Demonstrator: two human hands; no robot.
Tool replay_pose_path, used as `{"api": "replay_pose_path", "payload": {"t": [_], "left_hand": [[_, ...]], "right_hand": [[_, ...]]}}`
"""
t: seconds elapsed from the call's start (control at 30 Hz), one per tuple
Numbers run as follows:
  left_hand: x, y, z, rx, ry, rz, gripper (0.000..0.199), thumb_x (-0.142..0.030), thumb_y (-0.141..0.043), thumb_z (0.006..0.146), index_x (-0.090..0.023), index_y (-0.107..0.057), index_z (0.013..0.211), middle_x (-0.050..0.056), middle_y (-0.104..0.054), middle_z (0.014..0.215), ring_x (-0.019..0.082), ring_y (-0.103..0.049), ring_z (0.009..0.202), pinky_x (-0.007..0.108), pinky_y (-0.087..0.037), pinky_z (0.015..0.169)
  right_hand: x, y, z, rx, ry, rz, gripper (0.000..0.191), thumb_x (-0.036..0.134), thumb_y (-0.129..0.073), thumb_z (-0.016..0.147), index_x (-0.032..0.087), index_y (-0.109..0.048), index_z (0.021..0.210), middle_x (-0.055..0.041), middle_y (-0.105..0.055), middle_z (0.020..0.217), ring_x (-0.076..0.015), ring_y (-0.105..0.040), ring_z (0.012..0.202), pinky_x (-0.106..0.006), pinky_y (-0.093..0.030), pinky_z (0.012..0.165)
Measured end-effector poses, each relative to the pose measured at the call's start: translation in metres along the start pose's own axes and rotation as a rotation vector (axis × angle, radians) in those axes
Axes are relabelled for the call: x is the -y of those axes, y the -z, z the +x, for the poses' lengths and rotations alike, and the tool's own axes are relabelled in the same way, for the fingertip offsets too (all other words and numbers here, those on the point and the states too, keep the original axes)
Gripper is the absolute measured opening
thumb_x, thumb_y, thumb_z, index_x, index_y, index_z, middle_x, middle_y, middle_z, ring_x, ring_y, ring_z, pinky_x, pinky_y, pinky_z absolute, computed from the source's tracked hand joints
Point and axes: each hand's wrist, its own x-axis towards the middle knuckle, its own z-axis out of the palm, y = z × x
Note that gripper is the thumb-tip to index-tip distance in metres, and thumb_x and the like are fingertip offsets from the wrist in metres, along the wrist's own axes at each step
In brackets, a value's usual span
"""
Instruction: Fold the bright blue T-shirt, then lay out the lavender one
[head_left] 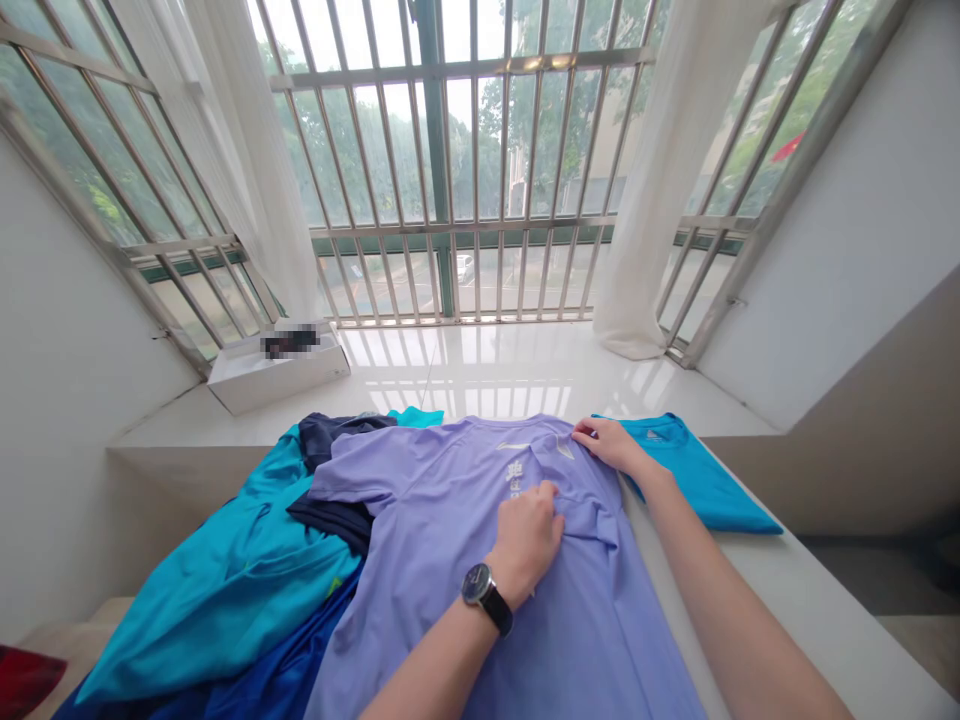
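Note:
A lavender T-shirt [442,580] with white lettering on its chest lies spread over a white surface, its left sleeve stretched out. My left hand [529,540], with a watch [486,597] on the wrist, is closed on the fabric at the middle of the chest, and creases run from it toward the right side. Up at the right shoulder, near the collar, my right hand [609,445] pinches the shirt between thumb and fingers. The right sleeve does not show spread out. Just beyond my right hand lies a folded blue T-shirt [697,475].
Teal clothes [225,570] and dark blue ones are heaped at the left. A white box [281,375] with a blurred-out dark item on it stands on the glossy sill [480,370]. White curtains [652,230] hang before a barred window.

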Motion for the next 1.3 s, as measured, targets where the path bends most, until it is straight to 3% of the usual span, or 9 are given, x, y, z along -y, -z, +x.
{"api": "replay_pose_path", "payload": {"t": [0.13,0.27,0.37,0.53,0.8,1.03,1.3], "left_hand": [[0.004,-0.005,0.002,-0.018,-0.014,-0.132,0.030,-0.019,-0.054,0.087,-0.025,-0.059,0.116,0.001,-0.073,0.100,0.021,-0.067,0.095,0.029,-0.047,0.081],[0.009,-0.005,0.005,-0.051,-0.010,-0.279,0.029,-0.016,-0.052,0.083,-0.025,-0.060,0.110,-0.001,-0.072,0.096,0.016,-0.065,0.082,0.025,-0.046,0.073],[0.014,-0.002,0.006,0.001,0.001,-0.364,0.032,-0.013,-0.052,0.078,-0.023,-0.060,0.108,-0.002,-0.069,0.090,0.014,-0.063,0.074,0.023,-0.046,0.068],[0.019,-0.001,0.006,0.028,0.010,-0.313,0.037,-0.015,-0.053,0.078,-0.023,-0.059,0.114,0.000,-0.068,0.087,0.016,-0.063,0.075,0.025,-0.047,0.071],[0.016,-0.005,0.010,0.032,-0.011,-0.410,0.041,-0.029,-0.056,0.084,-0.019,-0.064,0.123,0.006,-0.070,0.117,0.020,-0.067,0.091,0.030,-0.052,0.086],[0.019,0.003,0.012,-0.021,0.058,-0.410,0.032,-0.029,-0.052,0.084,-0.019,-0.074,0.104,0.004,-0.075,0.105,0.022,-0.069,0.094,0.031,-0.052,0.086],[0.022,0.001,0.010,-0.026,0.053,-0.277,0.031,-0.030,-0.052,0.085,-0.021,-0.074,0.105,0.004,-0.076,0.098,0.021,-0.069,0.088,0.031,-0.051,0.085]], "right_hand": [[-0.002,0.002,0.000,-0.010,-0.005,0.000,0.024,0.038,-0.053,0.085,0.021,-0.069,0.087,-0.0058,-0.074,0.087,-0.0200,-0.067,0.077,-0.029,-0.049,0.072],[-0.001,0.004,-0.001,-0.027,-0.015,-0.006,0.023,0.037,-0.051,0.087,0.021,-0.068,0.088,-0.0047,-0.074,0.087,-0.0196,-0.067,0.079,-0.028,-0.048,0.072],[0.000,0.004,-0.003,-0.039,-0.024,-0.018,0.023,0.037,-0.051,0.088,0.021,-0.067,0.089,-0.0050,-0.073,0.087,-0.0193,-0.067,0.078,-0.028,-0.048,0.072],[0.003,0.000,-0.003,-0.042,-0.037,-0.034,0.021,0.035,-0.051,0.088,0.021,-0.067,0.088,-0.0055,-0.073,0.085,-0.0189,-0.066,0.075,-0.028,-0.047,0.072],[0.004,-0.002,-0.004,-0.051,-0.042,-0.056,0.021,0.035,-0.050,0.090,0.021,-0.066,0.091,-0.0044,-0.073,0.088,-0.0181,-0.066,0.077,-0.027,-0.048,0.073],[0.002,-0.004,-0.003,-0.054,-0.069,-0.138,0.016,0.030,-0.054,0.090,0.022,-0.067,0.088,-0.0059,-0.073,0.088,-0.0207,-0.066,0.086,-0.028,-0.045,0.076],[0.004,-0.007,-0.003,-0.088,-0.133,-0.196,0.017,0.034,-0.052,0.092,0.023,-0.065,0.092,-0.0063,-0.073,0.095,-0.0228,-0.066,0.090,-0.028,-0.042,0.069]]}}
